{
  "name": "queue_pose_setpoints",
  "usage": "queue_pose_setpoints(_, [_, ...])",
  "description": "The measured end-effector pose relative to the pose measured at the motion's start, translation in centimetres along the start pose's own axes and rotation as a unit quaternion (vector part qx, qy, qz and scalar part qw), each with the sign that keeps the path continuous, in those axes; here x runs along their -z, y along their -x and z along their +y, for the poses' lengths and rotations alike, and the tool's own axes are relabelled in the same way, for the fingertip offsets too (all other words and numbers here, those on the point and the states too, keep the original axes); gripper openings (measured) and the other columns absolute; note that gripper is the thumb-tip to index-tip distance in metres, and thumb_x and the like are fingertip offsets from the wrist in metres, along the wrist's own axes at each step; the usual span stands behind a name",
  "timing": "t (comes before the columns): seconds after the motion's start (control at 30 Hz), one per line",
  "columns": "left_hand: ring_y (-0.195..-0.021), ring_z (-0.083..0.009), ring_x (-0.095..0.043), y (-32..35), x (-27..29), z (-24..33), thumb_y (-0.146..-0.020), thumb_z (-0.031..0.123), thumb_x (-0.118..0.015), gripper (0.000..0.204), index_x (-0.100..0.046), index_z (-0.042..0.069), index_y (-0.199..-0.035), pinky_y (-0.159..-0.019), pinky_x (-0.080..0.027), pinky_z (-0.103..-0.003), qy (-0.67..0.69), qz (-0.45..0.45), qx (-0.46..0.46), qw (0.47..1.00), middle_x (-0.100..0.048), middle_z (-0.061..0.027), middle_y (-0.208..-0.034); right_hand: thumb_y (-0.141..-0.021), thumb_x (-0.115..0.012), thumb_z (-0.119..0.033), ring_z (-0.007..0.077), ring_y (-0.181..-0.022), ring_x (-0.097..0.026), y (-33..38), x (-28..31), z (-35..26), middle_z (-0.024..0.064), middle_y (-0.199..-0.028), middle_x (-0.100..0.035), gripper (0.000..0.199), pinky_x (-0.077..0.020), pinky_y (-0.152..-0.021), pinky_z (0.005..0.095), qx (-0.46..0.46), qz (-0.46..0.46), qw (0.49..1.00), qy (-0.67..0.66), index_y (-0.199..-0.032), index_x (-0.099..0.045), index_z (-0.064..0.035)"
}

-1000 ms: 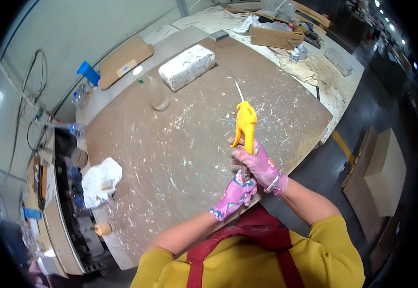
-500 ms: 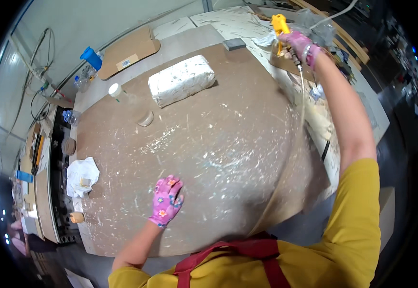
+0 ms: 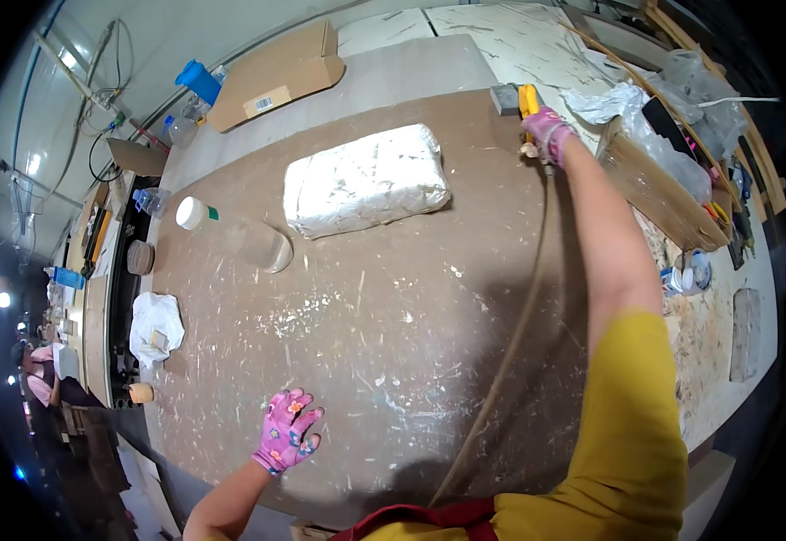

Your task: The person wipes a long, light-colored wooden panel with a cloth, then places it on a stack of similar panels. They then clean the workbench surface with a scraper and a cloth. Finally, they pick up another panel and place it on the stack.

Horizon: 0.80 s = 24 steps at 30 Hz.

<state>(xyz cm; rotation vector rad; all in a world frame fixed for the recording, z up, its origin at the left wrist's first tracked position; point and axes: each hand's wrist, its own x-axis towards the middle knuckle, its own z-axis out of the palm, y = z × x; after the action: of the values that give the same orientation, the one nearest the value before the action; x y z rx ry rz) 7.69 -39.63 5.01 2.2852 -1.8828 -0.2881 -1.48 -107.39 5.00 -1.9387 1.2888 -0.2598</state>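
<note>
Left hand (image 3: 288, 435) is splayed; right hand (image 3: 550, 133) is clasped round yellow air gun (image 3: 527, 99). Long axis is aligned roughly 12-to-6, head toward 12, hose (image 3: 521, 332) led toward 7.

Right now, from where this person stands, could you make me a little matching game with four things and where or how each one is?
Things:
1. Air gun
2. Wrapped block
3. Blue container
4. Left hand

Places and states:
A. White, resting on the brown board
B. Pink-gloved, holding nothing, fingers spread
C. Beside the left end of the cardboard
D. Yellow, held in the right hand

Pairs: 1-D, 2-A, 3-C, 4-B
</note>
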Motion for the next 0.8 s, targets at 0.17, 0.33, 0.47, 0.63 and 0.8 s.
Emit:
queue_pose_setpoints(0.17, [-0.121, -0.0333, -0.043, 0.5, -0.3, 0.3, -0.069, 0.03, -0.064, 0.045, -0.059, 0.016, -0.111, -0.1, -0.033, -0.053, -0.005, -0.009, 0.022, 1.0, -0.051, -0.0108, -0.122, -0.086, -0.056, -0.028, 0.0197, -0.074, -0.06, 13.3, 3.8, 6.4, 0.0148, -0.084, -0.06, 0.039, -0.0485, -0.061, 0.0351, 0.178, -0.028, 0.96, 0.214, -0.114, -0.047, -0.0026])
queue_pose_setpoints(0.33, [-0.12, -0.0337, -0.043, 0.3, -0.7, 0.2, -0.068, 0.03, -0.063, 0.046, -0.059, 0.015, -0.111, -0.099, -0.032, -0.055, -0.023, 0.006, 0.02, 1.0, -0.05, -0.0119, -0.122, -0.084, -0.061, -0.023, 0.0091, -0.046, -0.055, 26.3, 6.1, 9.3, 0.0029, -0.079, -0.059, 0.048, -0.0427, -0.039, 0.0223, -0.003, -0.133, 0.965, -0.226, -0.127, -0.044, -0.0079])
queue_pose_setpoints(0.47, [-0.113, -0.0339, -0.049, -3.4, 1.2, 2.5, -0.073, 0.021, -0.062, 0.046, -0.055, 0.013, -0.118, -0.093, -0.04, -0.05, -0.059, 0.006, -0.008, 0.998, -0.051, -0.013, -0.122, -0.084, -0.064, -0.026, 0.0067, -0.051, -0.053, 25.4, 5.3, 11.2, 0.0006, -0.076, -0.055, 0.043, -0.0412, -0.04, 0.0207, 0.003, -0.044, 0.933, -0.356, -0.12, -0.046, -0.0078])
queue_pose_setpoints(0.63, [-0.125, -0.0374, -0.043, -22.6, 5.4, 9.5, -0.086, 0.029, -0.055, 0.054, -0.04, 0.013, -0.136, -0.1, -0.039, -0.047, -0.05, -0.021, -0.175, 0.983, -0.04, -0.0151, -0.139, -0.086, -0.061, -0.026, 0.0089, -0.047, -0.051, 21.3, 5.9, 10.5, 0.0019, -0.071, -0.053, 0.044, -0.041, -0.038, 0.0241, 0.015, -0.034, 0.93, -0.366, -0.123, -0.043, -0.0119])
queue_pose_setpoints(0.8, [-0.131, -0.0399, -0.033, -40.7, 3.7, 13.1, -0.076, 0.027, -0.069, 0.079, -0.029, 0.009, -0.142, -0.11, -0.03, -0.044, -0.045, 0.115, -0.195, 0.973, -0.033, -0.0229, -0.142, -0.083, -0.061, -0.027, 0.0083, -0.045, -0.048, 21.6, 8.5, 11.1, 0.002, -0.07, -0.051, 0.053, -0.0392, -0.038, 0.0236, 0.03, -0.158, 0.959, -0.233, -0.13, -0.041, -0.0115])
